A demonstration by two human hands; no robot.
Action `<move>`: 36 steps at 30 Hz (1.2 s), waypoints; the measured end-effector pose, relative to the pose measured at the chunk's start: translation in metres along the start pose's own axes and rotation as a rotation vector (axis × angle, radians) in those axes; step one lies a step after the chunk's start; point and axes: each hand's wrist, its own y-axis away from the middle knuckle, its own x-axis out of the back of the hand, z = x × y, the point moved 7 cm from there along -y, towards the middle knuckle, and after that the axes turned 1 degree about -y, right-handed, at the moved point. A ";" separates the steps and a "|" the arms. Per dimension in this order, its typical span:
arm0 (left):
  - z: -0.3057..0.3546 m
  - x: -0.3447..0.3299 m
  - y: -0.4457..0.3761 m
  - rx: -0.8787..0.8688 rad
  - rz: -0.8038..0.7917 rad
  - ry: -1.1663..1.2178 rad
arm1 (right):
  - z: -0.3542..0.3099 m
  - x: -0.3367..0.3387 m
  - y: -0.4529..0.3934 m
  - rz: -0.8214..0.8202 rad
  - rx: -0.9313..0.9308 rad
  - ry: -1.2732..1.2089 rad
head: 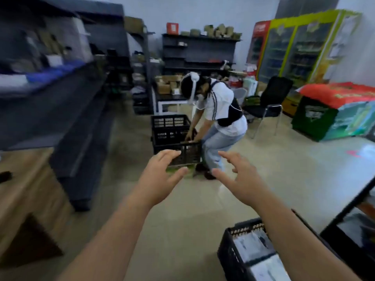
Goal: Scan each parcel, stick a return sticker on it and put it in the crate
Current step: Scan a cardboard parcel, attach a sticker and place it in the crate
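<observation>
Reaching forward with both arms, the person holds nothing at this moment. At far left, a blurred dark grey shelving unit (67, 110) carries boxes whose detail cannot be read, with a light wooden counter (26, 199) below it. The left hand (160, 179) is spread, fingers relaxed and slightly bent, gripping nothing. Beyond it, a second person in a white shirt (219, 110) bends over a black slatted plastic crate on the floor (172, 134). The right hand (241, 177) is likewise spread, fingers loosely curved, empty. At lower right, close to the right forearm, a black perforated plastic crate (229, 258) holds several grey-white plastic mailer parcels (255, 246).

Judgement: the step in hand appears to lie between parcels, since no parcel, scanner or sticker is held or identifiable. The next move calls for locating an unprocessed parcel and taking it in hand for scanning. Motion blur limits certainty.
</observation>
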 end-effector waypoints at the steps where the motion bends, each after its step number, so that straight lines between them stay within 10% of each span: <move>1: -0.023 0.024 0.006 0.045 0.033 -0.032 | -0.023 -0.022 -0.018 -0.044 0.056 -0.005; 14: -0.230 0.218 0.099 0.735 0.425 -0.309 | -0.224 -0.288 -0.175 -0.553 0.613 -0.220; 36: -0.454 0.371 0.139 1.160 0.712 -0.408 | -0.480 -0.592 -0.265 -1.021 0.936 -0.328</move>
